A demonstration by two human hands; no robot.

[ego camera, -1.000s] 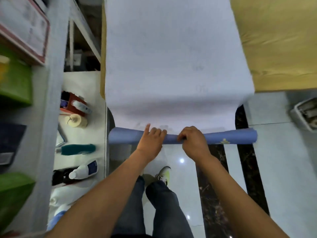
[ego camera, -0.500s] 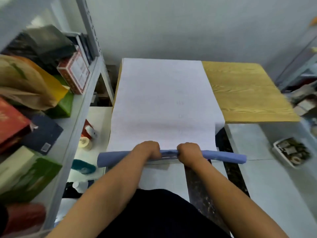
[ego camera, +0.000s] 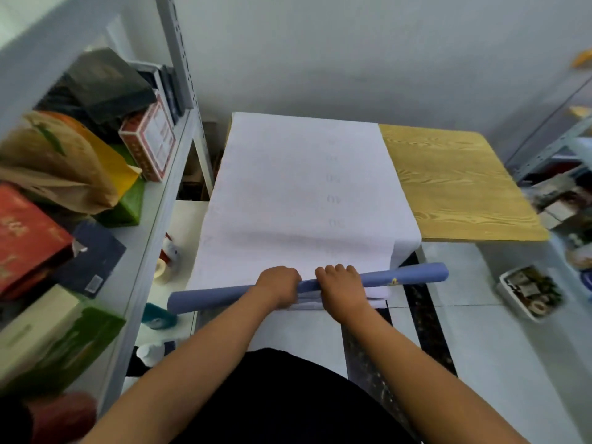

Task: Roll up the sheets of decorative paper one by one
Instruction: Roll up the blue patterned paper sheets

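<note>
A long sheet of decorative paper lies white side up along the left part of a wooden table and hangs over its near edge. Its near end is wound into a blue roll that slants from lower left to upper right in front of the table edge. My left hand and my right hand grip the roll side by side near its middle, fingers curled over the top. A loose white paper edge shows under the roll below my right hand.
A grey metal shelf packed with boxes and bags stands close on the left. Bottles and a tape roll sit on a low surface beside it. A white tray of small items lies on the tiled floor at the right.
The view has lifted from the floor to the table and wall. The roll has moved up closer to the table edge and its right end has tilted upward. Both hands still grip it.
</note>
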